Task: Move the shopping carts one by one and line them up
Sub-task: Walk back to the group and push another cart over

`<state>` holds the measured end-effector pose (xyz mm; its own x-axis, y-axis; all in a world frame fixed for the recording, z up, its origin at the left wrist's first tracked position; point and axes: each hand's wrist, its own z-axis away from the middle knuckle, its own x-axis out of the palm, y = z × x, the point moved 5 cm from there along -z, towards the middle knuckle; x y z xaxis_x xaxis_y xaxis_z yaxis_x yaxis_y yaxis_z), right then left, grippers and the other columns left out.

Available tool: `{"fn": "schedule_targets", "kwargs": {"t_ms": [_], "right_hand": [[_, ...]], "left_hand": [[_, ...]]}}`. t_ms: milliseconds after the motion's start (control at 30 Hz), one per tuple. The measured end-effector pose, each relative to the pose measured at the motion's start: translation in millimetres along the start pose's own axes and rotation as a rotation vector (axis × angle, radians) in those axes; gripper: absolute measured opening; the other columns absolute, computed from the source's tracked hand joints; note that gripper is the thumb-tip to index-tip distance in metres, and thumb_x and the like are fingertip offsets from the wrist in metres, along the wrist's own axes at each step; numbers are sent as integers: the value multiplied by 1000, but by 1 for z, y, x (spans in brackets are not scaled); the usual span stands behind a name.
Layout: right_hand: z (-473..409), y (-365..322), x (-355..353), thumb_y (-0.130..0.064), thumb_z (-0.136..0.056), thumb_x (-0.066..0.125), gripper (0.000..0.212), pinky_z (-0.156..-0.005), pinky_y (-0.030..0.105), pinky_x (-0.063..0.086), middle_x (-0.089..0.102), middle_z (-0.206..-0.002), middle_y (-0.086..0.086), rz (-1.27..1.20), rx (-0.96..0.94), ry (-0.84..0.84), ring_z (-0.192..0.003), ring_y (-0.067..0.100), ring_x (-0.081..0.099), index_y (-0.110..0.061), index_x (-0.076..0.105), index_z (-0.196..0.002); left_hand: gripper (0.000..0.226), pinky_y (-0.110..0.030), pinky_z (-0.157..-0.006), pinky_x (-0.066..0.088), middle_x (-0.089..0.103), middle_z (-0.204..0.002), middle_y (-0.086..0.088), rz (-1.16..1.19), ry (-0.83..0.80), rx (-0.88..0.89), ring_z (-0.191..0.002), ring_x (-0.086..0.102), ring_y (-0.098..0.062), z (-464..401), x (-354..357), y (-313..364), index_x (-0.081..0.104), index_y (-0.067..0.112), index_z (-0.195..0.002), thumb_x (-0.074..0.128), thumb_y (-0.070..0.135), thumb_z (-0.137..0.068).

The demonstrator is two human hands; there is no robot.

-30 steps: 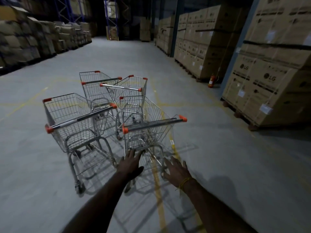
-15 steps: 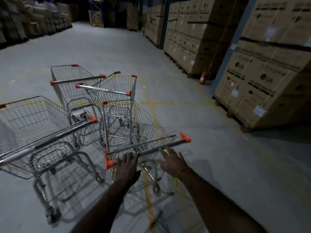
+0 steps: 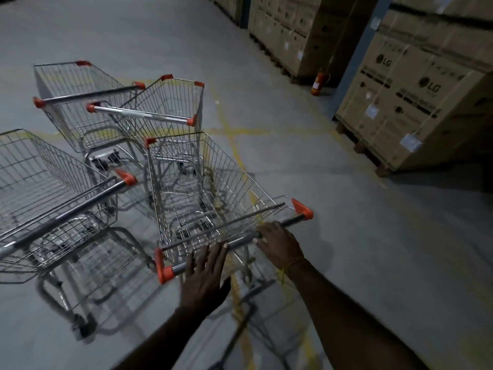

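Note:
Several wire shopping carts with orange-capped handles stand bunched on the grey floor. The nearest cart [image 3: 213, 188] is right in front of me, its handle bar [image 3: 292, 219] running across at an angle. My right hand [image 3: 278, 245] grips the right part of that bar. Resting on the left part of the bar is my left hand [image 3: 205, 276], fingers straight. A second cart [image 3: 40, 182] stands close on the left. Two more carts [image 3: 77, 102] [image 3: 170, 102] sit behind, touching each other.
Stacked cardboard boxes on pallets [image 3: 416, 89] wall off the right side, with a red fire extinguisher [image 3: 317, 84] at their foot. Yellow floor lines [image 3: 229, 129] run under the carts. Open concrete floor [image 3: 373, 236] lies to the right and far ahead.
I have stepped up to the nearest cart. Both hands went from reaching in the air to the handle bar; the right hand has closed around it.

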<state>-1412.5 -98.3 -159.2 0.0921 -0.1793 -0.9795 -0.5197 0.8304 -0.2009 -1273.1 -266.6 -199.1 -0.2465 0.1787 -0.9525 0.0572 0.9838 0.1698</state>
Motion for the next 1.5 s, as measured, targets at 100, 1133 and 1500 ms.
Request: {"fn": "schedule_targets", "kwargs": {"t_ms": [100, 1133, 1500], "right_hand": [[21, -2, -5, -56, -88, 25, 57, -96, 42, 39, 60, -123, -3, 61, 3, 20, -117, 23, 50, -26, 60, -121], [444, -64, 27, -34, -87, 59, 38, -105, 49, 35, 60, -117, -6, 226, 676, 451, -112, 21, 53, -29, 61, -124], [537, -128, 36, -37, -87, 51, 41, -105, 47, 32, 57, -116, -8, 242, 1105, 429, -112, 21, 52, -33, 57, -127]], "left_hand": [[83, -59, -114, 20, 36, -155, -4, 5, 17, 45, -141, 35, -30, 17, -4, 6, 38, 16, -148, 60, 52, -76], [86, -58, -113, 20, 26, -159, 2, 171, -264, 842, -145, 26, -24, 191, -37, 125, 34, 26, -150, 55, 68, -78], [76, -55, -113, 20, 45, -148, 2, 327, -277, 1233, -137, 40, -25, 217, -44, 174, 48, 26, -141, 60, 63, -77]]}}
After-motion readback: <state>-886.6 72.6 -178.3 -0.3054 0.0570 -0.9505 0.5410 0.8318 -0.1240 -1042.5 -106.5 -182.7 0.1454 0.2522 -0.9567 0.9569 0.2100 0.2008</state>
